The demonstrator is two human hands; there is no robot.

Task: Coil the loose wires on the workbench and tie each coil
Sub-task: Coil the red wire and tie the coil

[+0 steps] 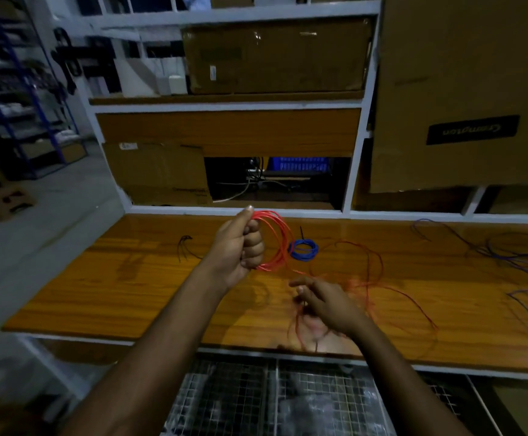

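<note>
My left hand (pixel 240 247) is raised over the wooden workbench (pixel 114 278) and grips a coil of red wire (pixel 275 243), its loops hanging to the right of the fist. The loose tail of the red wire (pixel 379 278) runs down from the coil and sprawls across the bench to the right. My right hand (pixel 325 302) hovers low over the bench with fingers spread; the red tail passes close by it and I cannot tell if it touches. A small blue coil (pixel 303 249) with a black tie lies on the bench behind the red coil.
Loose purple-blue wires (pixel 514 256) sprawl at the bench's right end. Thin black ties (pixel 184 243) lie at the left. Cardboard boxes (pixel 275 55) fill the shelves behind, with a large one (pixel 464 89) at the right. A wire-mesh rack (pixel 275 401) sits below the front edge.
</note>
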